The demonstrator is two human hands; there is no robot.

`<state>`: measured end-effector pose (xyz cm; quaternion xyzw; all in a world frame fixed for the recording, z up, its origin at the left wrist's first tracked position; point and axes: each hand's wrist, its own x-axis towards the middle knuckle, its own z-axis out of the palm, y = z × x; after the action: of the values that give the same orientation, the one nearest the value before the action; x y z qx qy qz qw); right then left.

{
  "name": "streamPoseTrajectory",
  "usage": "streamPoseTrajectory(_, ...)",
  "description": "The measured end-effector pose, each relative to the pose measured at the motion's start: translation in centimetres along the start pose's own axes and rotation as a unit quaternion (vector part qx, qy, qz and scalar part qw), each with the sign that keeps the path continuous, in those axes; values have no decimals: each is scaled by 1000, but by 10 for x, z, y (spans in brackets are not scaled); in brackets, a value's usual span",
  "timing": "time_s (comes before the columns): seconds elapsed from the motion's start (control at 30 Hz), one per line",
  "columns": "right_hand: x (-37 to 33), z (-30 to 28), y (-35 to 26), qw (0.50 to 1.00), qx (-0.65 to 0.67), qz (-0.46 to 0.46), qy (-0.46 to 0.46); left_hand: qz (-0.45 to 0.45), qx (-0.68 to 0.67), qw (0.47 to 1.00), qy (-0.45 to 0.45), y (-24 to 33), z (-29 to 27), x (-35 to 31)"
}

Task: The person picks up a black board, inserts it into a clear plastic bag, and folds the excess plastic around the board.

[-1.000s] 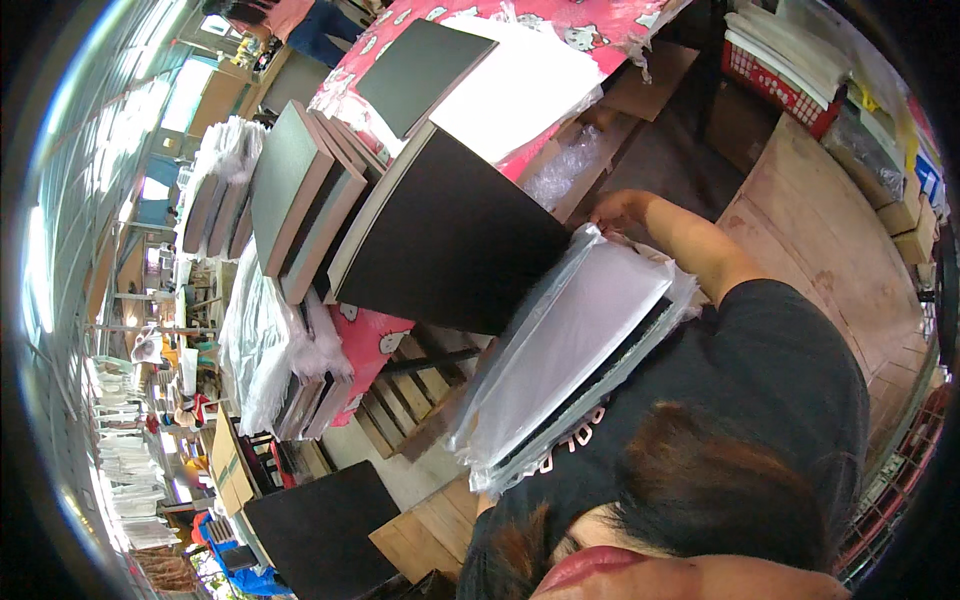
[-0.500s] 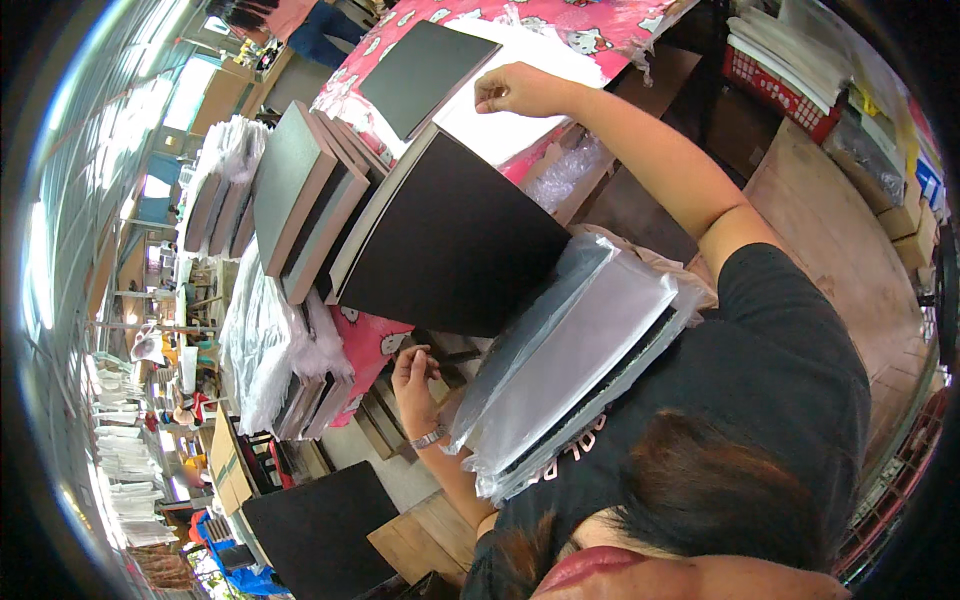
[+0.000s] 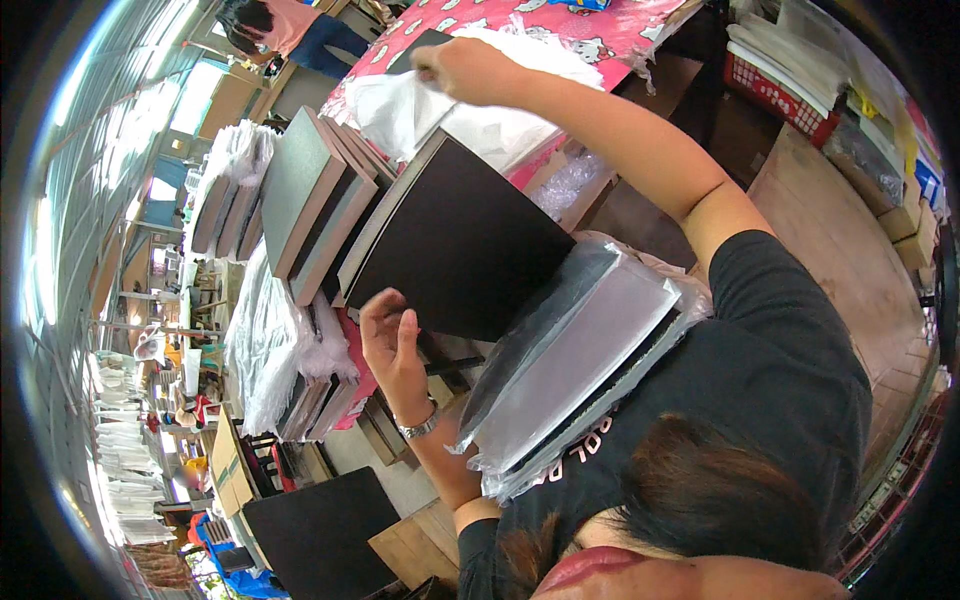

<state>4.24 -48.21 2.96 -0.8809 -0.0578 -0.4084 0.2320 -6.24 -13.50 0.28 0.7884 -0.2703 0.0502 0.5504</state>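
At the far side of the table, my right hand is closed on a thin white sheet, which it draws over a dark flat panel. Only part of that panel shows beyond the sheet. My left hand is beside the lower left edge of a large black panel, thumb apart from loosely bent fingers, with nothing seen in it. That black panel tops a tilted stack. Between the stack and my body lies a pack of panels in clear plastic.
More dark panels stand to the left, beside plastic-wrapped bundles. A pink patterned cloth covers the table. A red basket of white sheets sits at the far right. Another person is at the back left.
My right hand has moved left and away, pulling the white sheet across the dark panel. My left hand has risen toward the black panel's edge.
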Motion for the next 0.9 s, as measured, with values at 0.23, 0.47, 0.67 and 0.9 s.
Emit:
streamPoseTrajectory(0.23, -43, -79, -146, 959, -19, -256, -123, 370, 192, 889, 189, 66, 48, 23)
streamPoseTrajectory(0.47, -99, -162, -189, 829, 365, -379, -189, 366, 285, 882, -81, 123, -13, -59)
streamPoseTrajectory(0.67, -68, -109, -165, 722, 504, -242, -407, 98, -372, 875, -295, 69, -70, -24)
streamPoseTrajectory(0.9, -101, 51, -119, 798, 440, 125, -392, -174, -585, 787, -93, -68, 13, -51)
